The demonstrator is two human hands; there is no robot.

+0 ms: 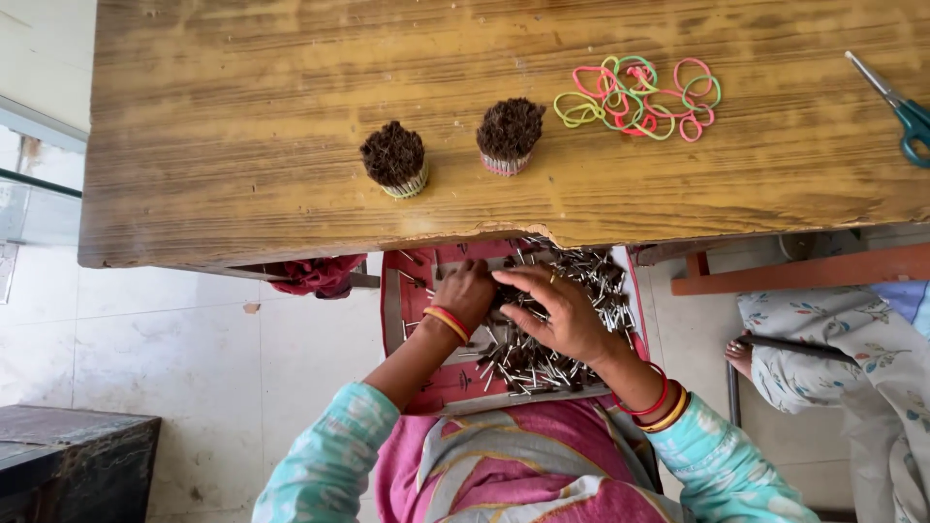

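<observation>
A red tray (395,291) rests on my lap, just under the table's front edge, holding a heap of small dark-tipped sticks (542,363). My left hand (467,291) is closed around a bunch of these sticks at the tray's upper middle. My right hand (554,312) lies over the heap beside it, fingers spread and touching the bunch and the sticks. On the wooden table (242,116) stand two upright round bundles of the same sticks, one bound bundle (395,159) on the left and another bundle (510,134) to its right.
A pile of coloured rubber bands (639,97) lies at the table's right. Teal-handled scissors (896,107) sit at the far right edge. Another person's foot and patterned clothing (833,349) are at the right. A dark box (73,465) stands on the tiled floor at the left.
</observation>
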